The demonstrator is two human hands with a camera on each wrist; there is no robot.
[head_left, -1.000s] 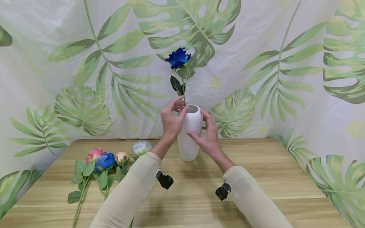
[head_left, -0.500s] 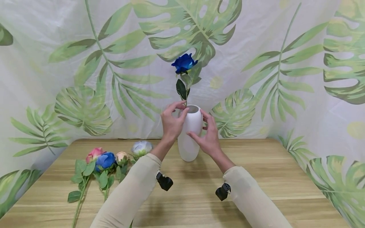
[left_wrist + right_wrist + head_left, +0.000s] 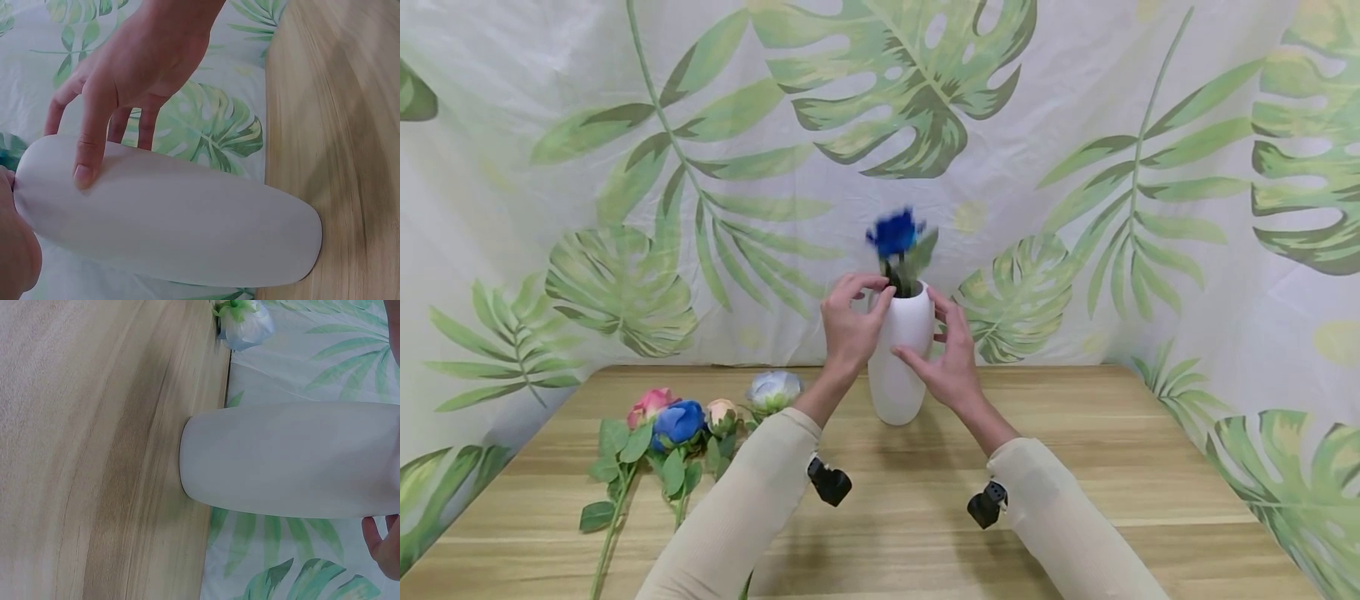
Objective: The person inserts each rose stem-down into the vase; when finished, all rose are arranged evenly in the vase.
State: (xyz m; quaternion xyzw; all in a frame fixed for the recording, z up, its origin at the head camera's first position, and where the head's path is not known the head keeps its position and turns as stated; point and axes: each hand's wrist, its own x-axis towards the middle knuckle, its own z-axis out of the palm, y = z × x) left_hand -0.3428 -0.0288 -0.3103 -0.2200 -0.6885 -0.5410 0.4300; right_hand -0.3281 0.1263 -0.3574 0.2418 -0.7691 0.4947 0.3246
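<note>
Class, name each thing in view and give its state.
White vase: upright on table
Dark blue rose: upright in vase, blurred
Left hand: at vase's rim, grip unclear
Right hand: holding vase
Pink flower: lying
Other blue flower: lying
Peach flower: lying
Pale flower: lying

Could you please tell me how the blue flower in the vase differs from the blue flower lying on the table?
The upright blue flower stands in the vase; the lying blue flower rests on the table. The upright one looks deeper blue and blurred; the lying one, lighter and sharper. Both have green leaves.
</note>
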